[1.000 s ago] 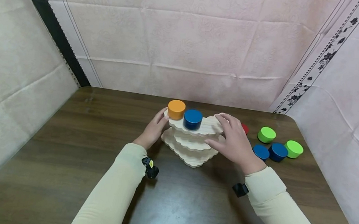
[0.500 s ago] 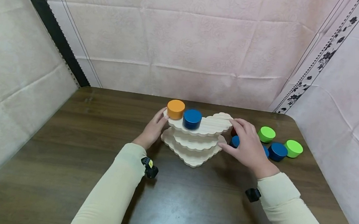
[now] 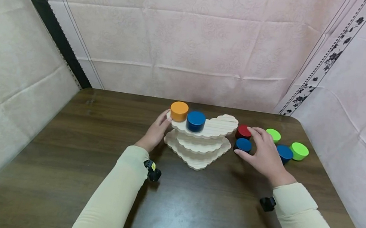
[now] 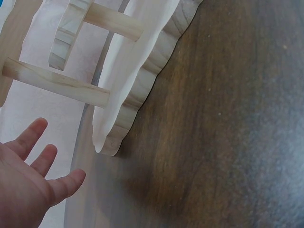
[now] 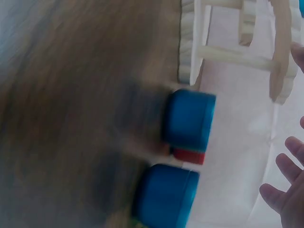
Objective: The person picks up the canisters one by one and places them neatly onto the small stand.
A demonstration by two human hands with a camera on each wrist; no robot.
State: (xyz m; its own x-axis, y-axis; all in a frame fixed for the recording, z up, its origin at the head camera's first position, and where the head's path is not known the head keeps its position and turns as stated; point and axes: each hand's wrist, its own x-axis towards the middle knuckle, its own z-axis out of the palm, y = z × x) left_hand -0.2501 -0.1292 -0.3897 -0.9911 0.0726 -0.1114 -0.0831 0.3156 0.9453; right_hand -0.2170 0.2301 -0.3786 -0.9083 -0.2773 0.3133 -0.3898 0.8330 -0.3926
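Observation:
A tiered pale wooden stand [image 3: 198, 161] with scalloped edges and round posts [image 4: 61, 85] stands on the table. An orange cylinder [image 3: 179, 111] and a blue cylinder [image 3: 196, 121] sit on its top tier. At the left end of that tier is my left hand [image 3: 155, 131], fingertips right at its edge; fingers look loosely spread in the left wrist view. My right hand [image 3: 266, 157] hovers among cylinders right of the stand, fingers apart and nothing held. Nearest its thumb is a blue cylinder [image 3: 243, 145]; a red cylinder [image 3: 243, 132] stands behind that.
Farther right stand another blue cylinder [image 3: 285, 153] and two green ones, the front one [image 3: 299, 151] fully visible and the back one [image 3: 273, 135] partly hidden by my right hand. Patterned pale cloth [image 3: 189, 54] surrounds the dark wooden table [image 3: 43, 181] on three sides.
My right hand has left the right end of the stand's top tier and moved right, over the loose cylinders. The left hand stays at the stand.

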